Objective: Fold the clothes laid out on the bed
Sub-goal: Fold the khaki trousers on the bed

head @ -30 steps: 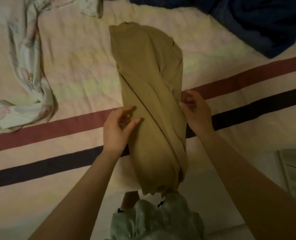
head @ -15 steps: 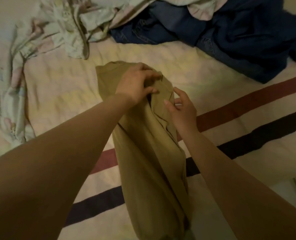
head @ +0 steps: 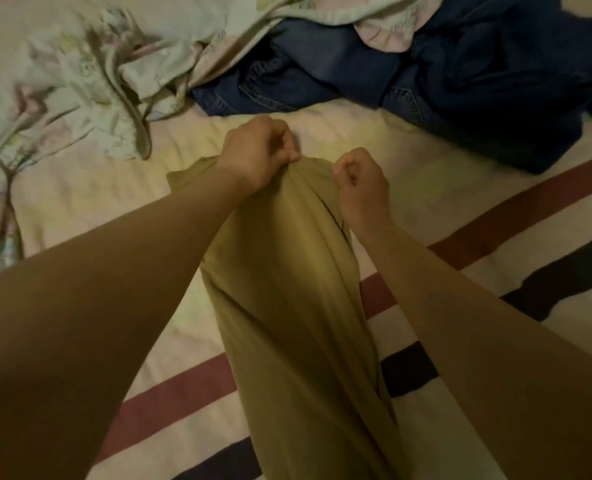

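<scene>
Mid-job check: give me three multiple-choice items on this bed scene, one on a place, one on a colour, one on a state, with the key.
1. Where are the jeans?
A. at the far side of the bed, beyond the hands
B. under the person's arms
C. on the floor

2. What colour is the garment being handled?
A. white
B. olive-tan
C. red

3. What is the left hand doing?
A. lying flat
B. pointing
C. gripping the garment's far end

Key: A, jeans lie past both hands; B, the cloth is olive-tan; C, fingers curl on the fabric, as does the right hand.
</scene>
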Available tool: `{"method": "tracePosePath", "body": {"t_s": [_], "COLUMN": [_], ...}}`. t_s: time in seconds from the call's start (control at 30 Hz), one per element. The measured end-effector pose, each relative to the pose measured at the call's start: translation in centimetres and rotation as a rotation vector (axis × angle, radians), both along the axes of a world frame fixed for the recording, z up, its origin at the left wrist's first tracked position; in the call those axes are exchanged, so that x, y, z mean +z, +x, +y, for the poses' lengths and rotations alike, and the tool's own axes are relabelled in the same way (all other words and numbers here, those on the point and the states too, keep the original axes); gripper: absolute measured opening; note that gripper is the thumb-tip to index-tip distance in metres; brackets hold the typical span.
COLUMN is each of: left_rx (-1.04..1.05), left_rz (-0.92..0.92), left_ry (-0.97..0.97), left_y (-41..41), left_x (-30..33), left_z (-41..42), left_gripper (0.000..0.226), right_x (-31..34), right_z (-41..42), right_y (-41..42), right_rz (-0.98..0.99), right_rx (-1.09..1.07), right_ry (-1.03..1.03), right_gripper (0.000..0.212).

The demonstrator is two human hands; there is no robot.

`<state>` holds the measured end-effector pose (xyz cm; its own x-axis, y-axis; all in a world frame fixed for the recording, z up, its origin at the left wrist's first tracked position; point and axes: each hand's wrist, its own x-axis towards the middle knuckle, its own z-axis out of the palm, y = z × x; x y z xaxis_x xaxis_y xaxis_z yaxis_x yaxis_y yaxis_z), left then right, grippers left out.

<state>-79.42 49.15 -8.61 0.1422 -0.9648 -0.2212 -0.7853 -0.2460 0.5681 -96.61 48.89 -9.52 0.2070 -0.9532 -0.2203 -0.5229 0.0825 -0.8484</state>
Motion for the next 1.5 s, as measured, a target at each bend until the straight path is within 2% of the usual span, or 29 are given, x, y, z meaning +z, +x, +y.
{"method": "tracePosePath", "body": {"t_s": [0.1,0.17,0.27,0.33,0.4,0.53,0.63,0.73,0.83,0.9,1.0,1.13,1.27,1.37,1.5], "left_rx": [0.007,0.013,0.149,0.257,0.401,0.707,0.682,0.611,0.615,0.625,0.687,0.803,0.697,0.588,0.609], "left_rz": [0.206,0.258,0.202,0.119,0.137,0.490,0.535,0.626,0.838,0.898,0.819,0.819,0.809,0.837,0.968], "left_ry": [0.019,-0.020,-0.188,-0.216,-0.168,-0.017,-0.065,-0.106,-0.026,0.037,0.012,-0.152,-0.261,-0.245,-0.191], "left_y": [0.2,1.1,3.1,4.7,5.9,6.7,7.0,7.3,7.8,7.8,7.7,9.7,12.3,12.3,11.2], "left_x": [-0.3,-0.2,0.2,0.2,0.0,-0.5,-0.5,-0.2,-0.2,-0.6,-1.1,-0.1,2.7,4.1,4.6], "left_z": [0.9,1.9,4.3,6.5,8.7,11.2,11.2,10.4,10.4,10.9,10.9,8.2,4.8,3.8,4.5], "left_gripper": [0.017,0.029,0.042,0.055,0.069,0.088,0.077,0.069,0.076,0.077,0.057,0.038,0.036,0.041,0.043], "right_x": [-0.1,-0.2,-0.1,-0.2,-0.2,-0.2,0.2,0.5,0.7,0.5,0.6,2.3,4.8,6.0,5.9], "right_z": [-0.6,-1.0,-1.7,-2.1,-2.5,-3.1,-3.3,-3.3,-3.4,-3.6,-4.1,-5.4,-7.6,-8.6,-8.1], "right_y": [0.0,-0.1,0.3,1.3,2.7,4.9,6.1,7.3,8.2,8.5,8.7,9.4,10.6,10.3,9.2], "right_rz": [0.039,0.035,0.002,0.012,0.009,0.059,0.055,0.059,0.066,0.066,0.087,0.009,-0.119,-0.120,-0.066], "right_rx": [0.128,0.195,0.263,0.284,0.296,0.421,0.545,0.710,0.799,0.815,0.779,0.643,0.536,0.526,0.551], "right_ry": [0.046,0.105,0.189,0.201,0.196,0.153,0.112,0.075,0.068,0.098,0.120,-0.007,-0.143,-0.112,-0.061], "right_gripper": [0.005,0.019,0.047,0.051,0.046,0.050,0.064,0.066,0.065,0.068,0.066,0.060,0.059,0.055,0.051]}}
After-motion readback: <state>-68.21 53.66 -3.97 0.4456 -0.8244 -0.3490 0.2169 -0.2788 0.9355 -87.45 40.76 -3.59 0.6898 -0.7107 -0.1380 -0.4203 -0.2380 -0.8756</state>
